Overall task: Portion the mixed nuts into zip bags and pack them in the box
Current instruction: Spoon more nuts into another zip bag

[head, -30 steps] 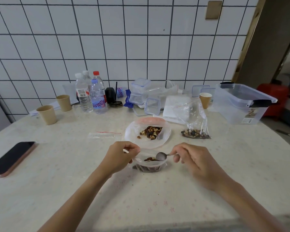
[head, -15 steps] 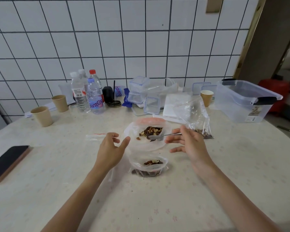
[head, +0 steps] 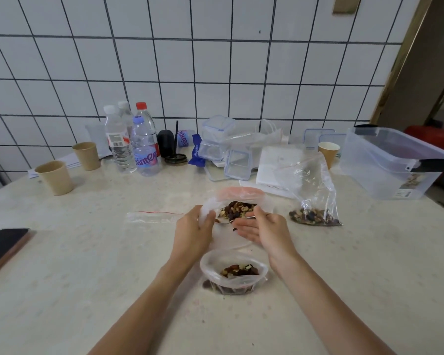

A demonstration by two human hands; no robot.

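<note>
On the surface (head: 87,265), water bottles (head: 133,144), paper cups (head: 55,176) and a phone (head: 4,243) stand well apart from the work. The clear box (head: 392,165) is at far right. The left hand (head: 192,233) grips the rim of the big nut bag (head: 237,210); the right hand (head: 263,229), fingers nearly straight, holds a spoon (head: 241,219) in it. An open zip bag (head: 233,274) sits between the forearms.

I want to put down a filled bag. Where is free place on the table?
Bare table lies between the phone and the left forearm, and right of the near bag, below the filled bag. The back row, from bottles to storage box, is crowded.
</note>
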